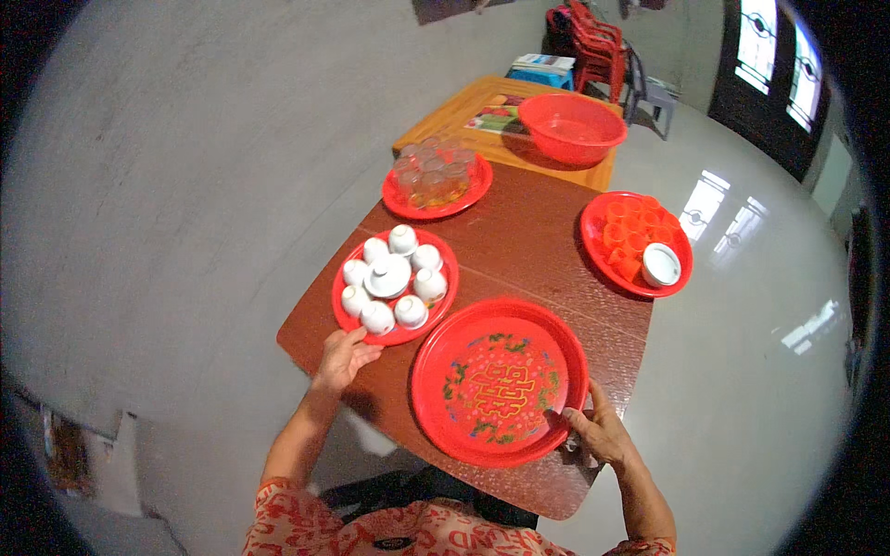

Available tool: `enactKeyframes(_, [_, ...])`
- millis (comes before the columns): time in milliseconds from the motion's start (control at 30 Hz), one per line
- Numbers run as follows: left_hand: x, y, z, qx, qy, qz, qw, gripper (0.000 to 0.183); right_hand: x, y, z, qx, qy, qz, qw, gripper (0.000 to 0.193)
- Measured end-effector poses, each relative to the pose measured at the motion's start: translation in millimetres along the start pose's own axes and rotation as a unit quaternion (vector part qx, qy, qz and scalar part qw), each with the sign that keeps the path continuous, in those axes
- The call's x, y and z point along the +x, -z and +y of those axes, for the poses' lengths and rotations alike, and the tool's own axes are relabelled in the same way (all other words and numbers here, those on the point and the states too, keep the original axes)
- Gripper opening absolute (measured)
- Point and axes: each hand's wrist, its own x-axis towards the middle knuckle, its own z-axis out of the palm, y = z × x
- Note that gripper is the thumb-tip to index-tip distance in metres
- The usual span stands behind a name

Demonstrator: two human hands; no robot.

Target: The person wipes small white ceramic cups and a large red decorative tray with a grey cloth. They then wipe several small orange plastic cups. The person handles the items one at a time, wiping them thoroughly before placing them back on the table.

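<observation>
My right hand [598, 427] grips the right rim of a round red tray [431, 422], thumb over the edge and fingers beneath. The tray bears a printed floral pattern with nothing on it, above the near part of the brown table. With its fingers at the near rim, my left hand [348, 357] holds a smaller red tray [449, 278]. Several white cups [429, 284] stand upside down around a white lidded pot [387, 275] on that tray. Whether the smaller tray rests on the table or is slightly lifted, I cannot tell.
Farther back, a red tray [393, 201] carries clear glasses [434, 176]. Orange cups [633, 227] and a white bowl [661, 264] fill another red tray [593, 250] at the brown table's [528, 232] right edge. A red basin [572, 130] stands on a wooden table [464, 107] behind, near stacked red chairs [598, 46].
</observation>
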Motion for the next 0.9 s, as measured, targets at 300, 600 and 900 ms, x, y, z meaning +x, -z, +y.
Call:
enactKeyframes(300, [2.0,-16.0,10.9,0.042,-0.011,-0.017,0.999,0.027,-0.8,42.9,1.7,-0.096,-0.028,0.176,0.979,0.035])
enactKeyframes(600, [-15.9,-28.0,17.8,0.025,-0.014,-0.021,0.999,0.032,2.6,49.9,-23.6,-0.047,-0.045,0.258,0.964,0.03])
enactKeyframes(900, [-10.2,-22.6,14.7,0.036,-0.009,-0.02,0.999,0.028,-26.5,6.1,-21.9,-0.132,-0.134,0.044,0.981,0.024])
